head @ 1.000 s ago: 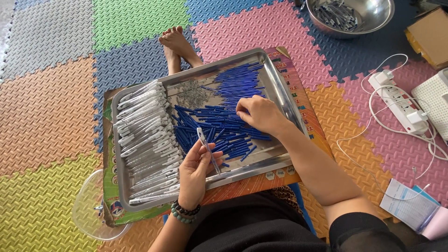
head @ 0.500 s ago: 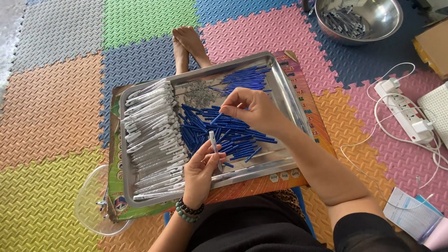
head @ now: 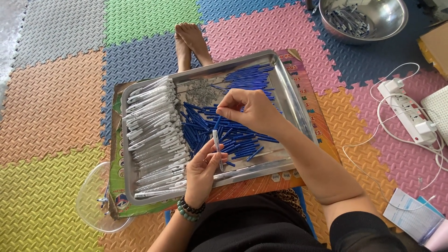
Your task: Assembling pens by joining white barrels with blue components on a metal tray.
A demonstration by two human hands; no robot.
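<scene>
Around us a steel bowl and power strip sit on the foam floor. Over the metal tray, our left hand pinches a white pen barrel upright; our right hand fingers pinch a blue refill just above it.

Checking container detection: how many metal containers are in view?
2: a flat metal tray on the person's lap, holding the pen parts, and a round metal bowl on the floor mat at top right. None seem hidden.

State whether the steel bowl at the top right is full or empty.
Neither: the steel bowl is partly filled, a shallow heap of pale pieces lying on one side, bare metal showing beside it.
</scene>
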